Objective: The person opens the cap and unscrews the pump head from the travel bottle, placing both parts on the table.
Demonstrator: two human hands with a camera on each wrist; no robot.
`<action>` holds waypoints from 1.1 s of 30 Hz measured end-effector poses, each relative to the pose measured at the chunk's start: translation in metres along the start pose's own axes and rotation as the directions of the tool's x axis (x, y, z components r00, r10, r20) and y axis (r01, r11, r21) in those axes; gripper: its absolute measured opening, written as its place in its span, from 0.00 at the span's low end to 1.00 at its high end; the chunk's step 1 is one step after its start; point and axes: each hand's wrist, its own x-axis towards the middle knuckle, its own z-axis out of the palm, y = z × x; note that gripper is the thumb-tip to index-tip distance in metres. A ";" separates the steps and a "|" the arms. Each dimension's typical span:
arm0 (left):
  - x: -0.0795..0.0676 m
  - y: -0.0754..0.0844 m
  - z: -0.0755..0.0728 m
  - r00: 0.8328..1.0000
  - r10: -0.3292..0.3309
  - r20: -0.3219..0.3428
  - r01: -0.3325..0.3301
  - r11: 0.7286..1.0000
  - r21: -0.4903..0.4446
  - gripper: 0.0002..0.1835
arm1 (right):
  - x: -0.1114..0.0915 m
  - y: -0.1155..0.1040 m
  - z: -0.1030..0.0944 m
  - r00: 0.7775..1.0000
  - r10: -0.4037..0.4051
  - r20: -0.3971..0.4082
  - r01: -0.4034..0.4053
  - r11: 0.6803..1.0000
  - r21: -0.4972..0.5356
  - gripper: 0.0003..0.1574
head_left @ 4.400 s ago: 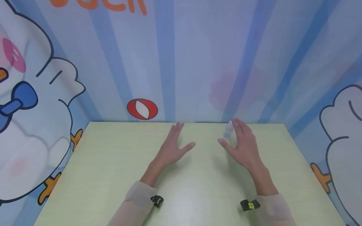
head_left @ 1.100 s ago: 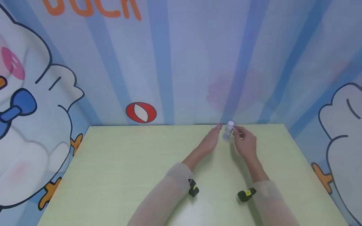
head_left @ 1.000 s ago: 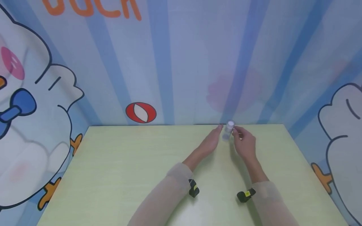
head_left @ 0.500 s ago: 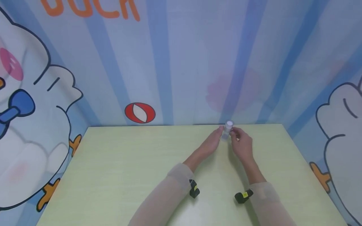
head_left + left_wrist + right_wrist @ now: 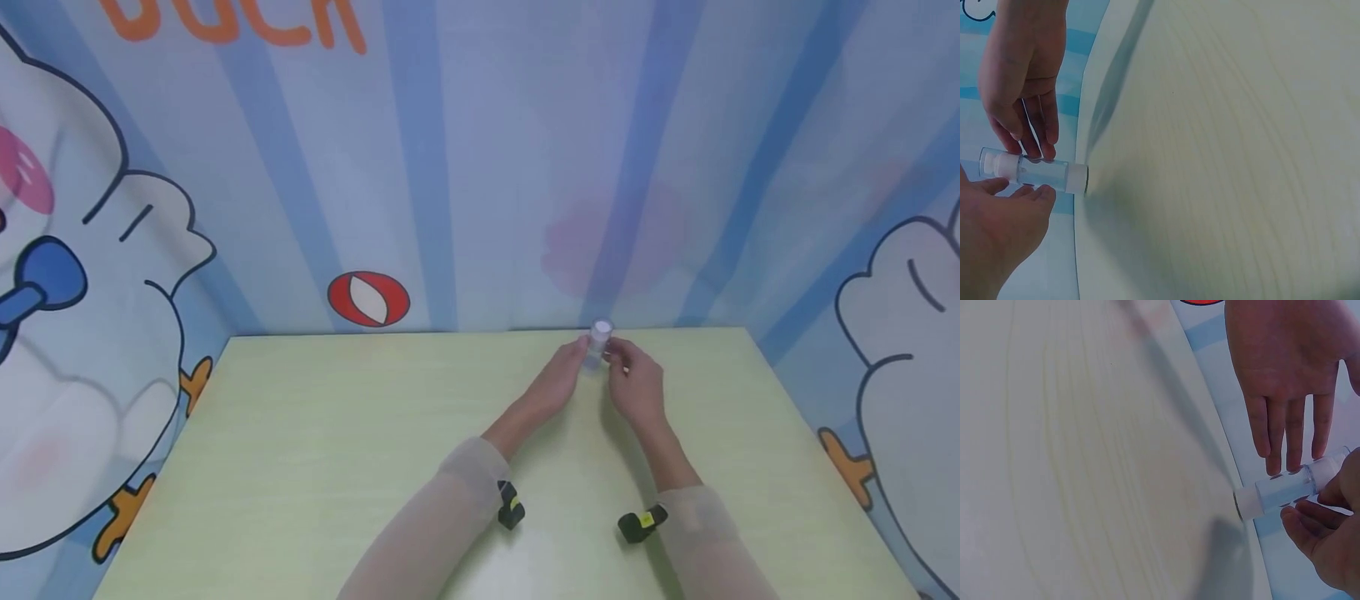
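A slim clear bottle (image 5: pixel 599 337), with a white pump under its see-through cap, stands upright near the far edge of the table. In the left wrist view the bottle (image 5: pixel 1041 172) shows a white band at its base. My left hand (image 5: pixel 555 381) lies along its left side, and in the right wrist view that hand (image 5: pixel 1291 369) has straight fingers whose tips are at the bottle (image 5: pixel 1285 489). On the other side, my right hand (image 5: pixel 636 383) touches it with loosely bent fingertips. In the left wrist view the right hand (image 5: pixel 1025 75) meets it from above in the picture.
The pale wood-patterned table (image 5: pixel 337 467) ends at a blue striped cloth backdrop (image 5: pixel 487 167) just behind the bottle. Duck figures and a red-and-white oval (image 5: pixel 368 298) are printed on it. A small black camera (image 5: pixel 512 504) sits at the left cuff, another (image 5: pixel 642 523) at the right.
Over four seconds ago both hands hovered apart with spread fingers. Since then they have come in on both sides of the bottle, and the last small gaps have closed. The bottle has hardly moved.
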 end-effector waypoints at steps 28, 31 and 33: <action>-0.052 0.011 -0.057 0.990 -0.022 -0.137 0.039 0.992 0.124 0.34 | -0.015 -0.052 0.020 0.995 -0.073 0.075 0.061 0.986 0.153 0.21; -0.058 0.008 -0.064 0.990 -0.017 -0.137 0.032 0.993 0.113 0.34 | -0.018 -0.056 0.025 0.993 -0.079 0.086 0.064 0.985 0.159 0.21; -0.062 0.006 -0.069 0.991 -0.017 -0.136 0.030 0.995 0.094 0.34 | -0.020 -0.059 0.029 0.993 -0.074 0.097 0.058 0.986 0.156 0.21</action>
